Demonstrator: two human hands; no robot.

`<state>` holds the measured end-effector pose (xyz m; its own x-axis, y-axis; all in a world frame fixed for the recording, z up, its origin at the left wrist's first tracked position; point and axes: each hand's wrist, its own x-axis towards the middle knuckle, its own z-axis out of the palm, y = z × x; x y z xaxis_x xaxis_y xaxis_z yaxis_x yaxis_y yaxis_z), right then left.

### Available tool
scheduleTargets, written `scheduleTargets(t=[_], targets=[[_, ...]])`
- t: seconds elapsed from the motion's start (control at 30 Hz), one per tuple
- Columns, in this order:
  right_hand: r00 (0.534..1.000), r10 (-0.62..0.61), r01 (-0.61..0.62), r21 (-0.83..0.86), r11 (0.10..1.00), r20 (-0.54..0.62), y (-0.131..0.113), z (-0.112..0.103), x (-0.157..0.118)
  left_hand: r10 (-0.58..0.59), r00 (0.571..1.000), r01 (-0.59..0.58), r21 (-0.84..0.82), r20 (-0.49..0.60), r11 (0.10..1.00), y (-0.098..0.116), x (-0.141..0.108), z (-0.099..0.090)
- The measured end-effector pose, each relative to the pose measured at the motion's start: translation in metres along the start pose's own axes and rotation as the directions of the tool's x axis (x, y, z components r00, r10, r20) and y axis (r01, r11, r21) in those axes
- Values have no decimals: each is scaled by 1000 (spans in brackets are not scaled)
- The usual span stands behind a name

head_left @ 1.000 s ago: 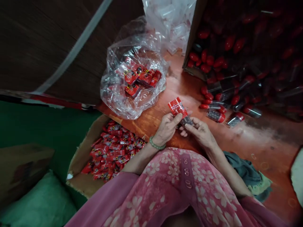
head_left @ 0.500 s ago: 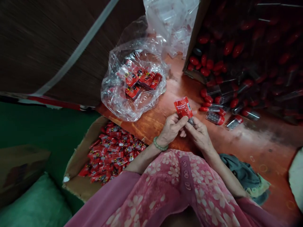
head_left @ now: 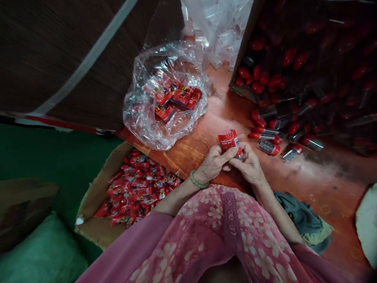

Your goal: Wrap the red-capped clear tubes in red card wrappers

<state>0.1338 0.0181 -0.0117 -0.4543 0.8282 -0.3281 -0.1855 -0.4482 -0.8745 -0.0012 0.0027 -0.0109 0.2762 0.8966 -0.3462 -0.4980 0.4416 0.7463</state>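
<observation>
A small red printed packet (head_left: 228,140) is held between both hands over the table's near edge. My left hand (head_left: 214,162), with a green bead bracelet on its wrist, pinches the packet's lower left side with thumb and fingers. At the lower right side my right hand (head_left: 249,162) grips the same packet, its thumb close to the left thumb. Further left, an open clear plastic bag (head_left: 141,129) holds several red packets (head_left: 163,112). Capsule-shaped clear containers with red caps (head_left: 268,147) lie to the right of my hands.
Below the table's left edge, a cardboard box (head_left: 91,208) holds many filled red packets. A dark box (head_left: 240,67) spills red-capped containers at the upper right. Clear plastic pieces (head_left: 225,39) lie at the top. A dark cloth (head_left: 297,214) rests on the orange-red table (head_left: 332,177).
The packet has come down slightly and tilted, and the fingers have moved up around its lower part. The dark bit at its lower end is now mostly covered. The view has shifted slightly.
</observation>
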Motion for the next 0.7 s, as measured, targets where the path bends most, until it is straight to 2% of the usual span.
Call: scheduleTargets(t=[0.13,0.27,0.47,0.53,0.6,0.67,0.7], targets=[[995,-35,31,-42,999,-95,2,-3,-3,-14,1000,14,37,20,999,-3,-2,1],[989,-74,61,-104,993,-124,4,-7,-7,-23,1000,21,76,17,997,-7,-5,2],[951,-253,212,-221,952,-175,4,-10,-5,-22,998,16,98,61,995,-8,-8,6],[966,-221,187,-225,956,-132,1,-9,-8,-14,998,6,118,66,993,-2,-11,5],[993,-121,116,-214,970,-13,-2,-10,-13,16,998,-27,186,64,982,8,-21,-1],[997,-31,48,-227,973,76,-6,-14,-20,65,997,-75,302,44,950,22,-41,-13],[997,-27,46,-266,963,75,-8,-18,-24,88,996,-90,365,22,927,29,-55,-23]])
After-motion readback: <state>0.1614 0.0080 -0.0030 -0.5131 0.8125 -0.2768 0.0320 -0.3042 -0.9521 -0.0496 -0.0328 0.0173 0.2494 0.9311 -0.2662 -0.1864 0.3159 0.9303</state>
